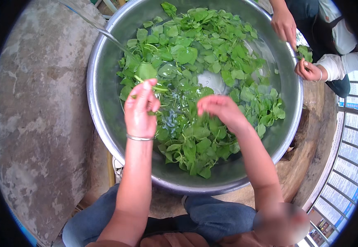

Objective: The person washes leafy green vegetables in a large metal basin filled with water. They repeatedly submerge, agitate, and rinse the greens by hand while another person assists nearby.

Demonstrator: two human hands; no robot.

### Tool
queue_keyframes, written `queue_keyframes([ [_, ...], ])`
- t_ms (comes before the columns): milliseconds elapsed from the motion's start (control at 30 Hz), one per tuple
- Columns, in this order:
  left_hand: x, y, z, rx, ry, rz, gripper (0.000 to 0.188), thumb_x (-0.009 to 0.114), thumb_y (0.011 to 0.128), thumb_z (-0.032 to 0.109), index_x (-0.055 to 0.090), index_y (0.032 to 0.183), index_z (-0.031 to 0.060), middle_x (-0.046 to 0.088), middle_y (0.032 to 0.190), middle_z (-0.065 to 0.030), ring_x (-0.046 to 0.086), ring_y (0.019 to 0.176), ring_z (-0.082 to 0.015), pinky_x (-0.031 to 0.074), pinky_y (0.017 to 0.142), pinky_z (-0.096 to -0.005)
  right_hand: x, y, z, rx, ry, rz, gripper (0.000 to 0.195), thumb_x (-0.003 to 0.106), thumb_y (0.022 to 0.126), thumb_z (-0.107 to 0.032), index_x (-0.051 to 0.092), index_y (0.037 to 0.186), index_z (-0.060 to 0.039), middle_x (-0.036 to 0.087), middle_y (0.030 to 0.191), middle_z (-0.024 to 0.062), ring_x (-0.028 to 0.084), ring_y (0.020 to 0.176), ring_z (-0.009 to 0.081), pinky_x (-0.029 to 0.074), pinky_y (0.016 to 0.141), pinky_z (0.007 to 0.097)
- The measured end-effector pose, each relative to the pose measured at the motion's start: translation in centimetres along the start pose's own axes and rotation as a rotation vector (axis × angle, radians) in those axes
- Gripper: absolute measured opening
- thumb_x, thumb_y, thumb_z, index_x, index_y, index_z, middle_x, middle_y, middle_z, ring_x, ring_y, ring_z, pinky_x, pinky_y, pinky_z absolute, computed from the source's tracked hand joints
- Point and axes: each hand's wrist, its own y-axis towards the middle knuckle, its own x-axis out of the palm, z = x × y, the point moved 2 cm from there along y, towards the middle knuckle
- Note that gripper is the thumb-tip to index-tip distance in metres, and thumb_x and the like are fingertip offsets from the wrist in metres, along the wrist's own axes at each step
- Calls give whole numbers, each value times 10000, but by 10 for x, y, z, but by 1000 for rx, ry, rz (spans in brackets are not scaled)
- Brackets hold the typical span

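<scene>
A large round metal basin holds water and many loose green leafy stems, some floating and some under the surface. Over its left side, my left hand pinches a thick green stem between thumb and fingers. A broad leaf shows just beyond those fingertips. My right hand hovers above the middle of the leaves, fingers bent and blurred by motion. Whether it grips anything is not clear. A bare patch of basin bottom shows through the water beyond it.
A stream of water pours in from the upper left. At the right rim, another person's hands hold a few leaves. A rough concrete slab lies left. Dark bars cross printed sheets at far right.
</scene>
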Motion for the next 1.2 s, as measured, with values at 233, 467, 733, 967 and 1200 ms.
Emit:
queue_keyframes([
  [233,-41,13,-1,-231,-107,-31,271,502,893,338,461,757,107,425,701,7,328,538,-87,289,512,-227,-19,52,-7,-140,-618,93,242,633,761,-177,642,980,-76,649,967,69,606,882,145,468,793,292],
  [467,-26,-1,-13,-340,102,-42,227,525,888,223,565,1032,52,513,734,9,361,532,-56,334,497,-197,-30,131,10,-92,-903,598,191,556,774,-217,648,934,-167,636,952,99,585,911,282,466,784,395],
  [733,-25,-4,-22,-411,114,-33,206,568,846,169,578,1021,60,464,699,24,310,524,-48,295,490,-196,-47,120,11,-262,-394,496,146,699,713,-174,687,826,-81,665,849,54,613,769,143,472,744,267],
  [967,-26,2,-15,-390,155,41,183,622,812,164,617,969,70,417,626,59,304,496,-36,266,458,-187,-61,71,-54,-313,-500,387,149,665,743,-107,667,879,-47,652,828,11,582,762,94,461,705,229],
  [1200,-17,-2,-17,-415,197,19,196,610,814,168,602,984,70,423,649,53,285,505,-52,273,474,-189,-20,120,11,-142,-716,598,270,692,696,-254,651,931,-126,658,822,73,624,814,211,483,738,329],
])
